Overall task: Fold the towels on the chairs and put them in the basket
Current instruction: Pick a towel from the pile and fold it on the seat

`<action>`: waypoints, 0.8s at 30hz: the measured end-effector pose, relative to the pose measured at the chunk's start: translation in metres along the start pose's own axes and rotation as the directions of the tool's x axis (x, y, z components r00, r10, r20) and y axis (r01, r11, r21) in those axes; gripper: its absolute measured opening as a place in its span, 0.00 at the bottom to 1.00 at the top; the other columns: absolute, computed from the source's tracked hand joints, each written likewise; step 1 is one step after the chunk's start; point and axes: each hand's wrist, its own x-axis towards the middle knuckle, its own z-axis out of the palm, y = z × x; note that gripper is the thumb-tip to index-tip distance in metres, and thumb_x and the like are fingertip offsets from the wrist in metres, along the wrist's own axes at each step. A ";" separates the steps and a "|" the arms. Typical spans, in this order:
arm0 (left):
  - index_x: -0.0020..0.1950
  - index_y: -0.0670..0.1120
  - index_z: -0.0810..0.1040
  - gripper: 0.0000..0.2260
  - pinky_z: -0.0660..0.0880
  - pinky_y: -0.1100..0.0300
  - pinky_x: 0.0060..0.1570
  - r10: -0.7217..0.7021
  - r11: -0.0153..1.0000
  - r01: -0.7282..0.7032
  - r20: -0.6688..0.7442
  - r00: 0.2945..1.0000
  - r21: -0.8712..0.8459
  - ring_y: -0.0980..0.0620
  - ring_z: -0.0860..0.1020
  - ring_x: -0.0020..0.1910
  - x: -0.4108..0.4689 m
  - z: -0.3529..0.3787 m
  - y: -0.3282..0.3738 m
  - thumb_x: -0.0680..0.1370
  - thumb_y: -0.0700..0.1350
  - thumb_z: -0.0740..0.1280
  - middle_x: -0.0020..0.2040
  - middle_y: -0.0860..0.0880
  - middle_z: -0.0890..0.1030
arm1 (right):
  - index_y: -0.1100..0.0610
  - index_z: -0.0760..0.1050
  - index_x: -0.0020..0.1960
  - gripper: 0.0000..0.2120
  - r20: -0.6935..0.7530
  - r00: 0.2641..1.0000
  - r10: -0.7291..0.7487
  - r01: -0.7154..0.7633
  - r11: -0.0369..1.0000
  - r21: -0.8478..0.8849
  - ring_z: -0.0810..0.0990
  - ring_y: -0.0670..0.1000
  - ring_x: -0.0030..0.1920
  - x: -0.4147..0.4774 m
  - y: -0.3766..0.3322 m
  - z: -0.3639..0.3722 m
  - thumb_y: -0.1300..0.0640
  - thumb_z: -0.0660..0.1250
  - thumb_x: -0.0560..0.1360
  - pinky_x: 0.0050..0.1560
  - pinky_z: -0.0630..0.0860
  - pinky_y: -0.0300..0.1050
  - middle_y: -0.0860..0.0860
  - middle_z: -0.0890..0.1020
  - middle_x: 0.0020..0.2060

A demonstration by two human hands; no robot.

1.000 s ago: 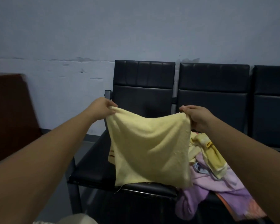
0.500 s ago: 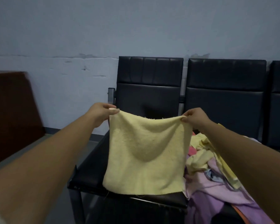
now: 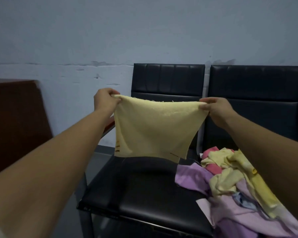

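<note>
Yellow towel (image 3: 155,127) hangs taut over the left chair's seat (image 3: 144,186) | my left hand (image 3: 105,102) and right hand (image 3: 215,109) each pinch a top corner | unfolded pile (image 3: 230,182) beside | basket unseen | next: bring corners together evenly, edges matched.

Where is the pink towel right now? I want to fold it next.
In the head view, the pink towel lies low on the right, in the towel pile on the chairs, partly buried under pale yellow cloth, above the purple towel.
</note>
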 end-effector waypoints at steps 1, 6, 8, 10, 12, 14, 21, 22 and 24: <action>0.54 0.45 0.84 0.09 0.74 0.59 0.50 0.003 0.999 -0.004 0.028 1.000 0.040 0.50 0.77 0.49 -0.009 -0.003 -0.007 0.76 0.37 0.72 0.49 0.48 0.81 | 0.63 0.78 0.63 0.15 0.006 1.000 0.005 -0.004 0.999 -0.032 0.78 0.52 0.56 -0.005 0.007 0.001 0.65 0.69 0.77 0.58 0.74 0.45 0.54 0.80 0.55; 0.56 0.43 0.84 0.10 0.72 0.60 0.48 -0.030 0.947 -0.047 0.234 0.972 0.317 0.50 0.77 0.48 -0.062 -0.018 -0.065 0.76 0.36 0.72 0.52 0.45 0.83 | 0.63 0.79 0.63 0.15 0.016 1.000 0.012 -0.006 0.941 -0.339 0.77 0.51 0.54 -0.046 0.067 0.013 0.65 0.71 0.76 0.54 0.72 0.43 0.55 0.81 0.53; 0.57 0.44 0.84 0.10 0.73 0.58 0.53 -0.087 0.931 -0.028 0.293 0.952 0.365 0.51 0.78 0.49 -0.085 -0.020 -0.086 0.76 0.38 0.73 0.53 0.46 0.84 | 0.61 0.82 0.59 0.13 0.026 1.000 0.013 0.001 0.886 -0.463 0.79 0.52 0.51 -0.064 0.092 0.017 0.64 0.73 0.75 0.53 0.76 0.45 0.55 0.83 0.51; 0.54 0.44 0.85 0.07 0.76 0.58 0.53 -0.124 0.926 -0.014 0.338 0.933 0.378 0.50 0.81 0.49 -0.105 -0.023 -0.106 0.76 0.39 0.73 0.50 0.47 0.84 | 0.59 0.84 0.53 0.08 0.033 0.999 0.034 -0.011 0.840 -0.542 0.81 0.53 0.49 -0.082 0.110 0.021 0.62 0.73 0.74 0.52 0.79 0.50 0.53 0.84 0.45; 0.51 0.43 0.86 0.05 0.75 0.58 0.51 -0.139 0.933 -0.004 0.371 0.918 0.359 0.49 0.81 0.49 -0.122 -0.027 -0.120 0.76 0.40 0.74 0.46 0.48 0.84 | 0.57 0.84 0.48 0.04 0.061 0.997 0.054 -0.013 0.843 -0.537 0.81 0.53 0.46 -0.096 0.122 0.022 0.60 0.75 0.74 0.47 0.79 0.49 0.49 0.82 0.39; 0.52 0.42 0.85 0.05 0.74 0.57 0.51 -0.173 0.959 0.059 0.410 0.895 0.276 0.49 0.80 0.50 -0.133 -0.032 -0.130 0.78 0.42 0.72 0.47 0.47 0.83 | 0.58 0.83 0.46 0.04 0.094 0.991 0.091 -0.041 0.899 -0.435 0.79 0.49 0.43 -0.105 0.130 0.019 0.59 0.76 0.72 0.42 0.75 0.43 0.50 0.82 0.38; 0.47 0.43 0.79 0.09 0.79 0.42 0.58 -0.266 0.959 0.282 0.474 0.840 0.037 0.41 0.81 0.51 -0.144 -0.041 -0.143 0.83 0.43 0.62 0.47 0.42 0.82 | 0.65 0.78 0.49 0.08 0.324 0.866 0.382 -0.420 0.906 0.052 0.82 0.54 0.41 -0.118 0.137 0.001 0.64 0.73 0.73 0.43 0.80 0.46 0.59 0.81 0.42; 0.44 0.43 0.79 0.10 0.80 0.42 0.55 -0.308 0.942 0.335 0.476 0.824 0.030 0.39 0.80 0.50 -0.142 -0.039 -0.142 0.83 0.41 0.62 0.46 0.41 0.81 | 0.66 0.78 0.51 0.09 0.360 0.838 0.410 -0.447 0.894 0.022 0.81 0.55 0.42 -0.119 0.138 0.000 0.64 0.73 0.73 0.41 0.80 0.45 0.60 0.81 0.43; 0.42 0.43 0.79 0.11 0.80 0.46 0.49 -0.408 0.899 0.433 0.481 0.776 0.064 0.39 0.79 0.50 -0.141 -0.034 -0.138 0.83 0.38 0.62 0.48 0.38 0.80 | 0.68 0.78 0.54 0.11 0.412 0.787 0.459 -0.480 0.875 -0.059 0.81 0.56 0.44 -0.121 0.141 -0.001 0.63 0.72 0.74 0.40 0.80 0.45 0.61 0.81 0.46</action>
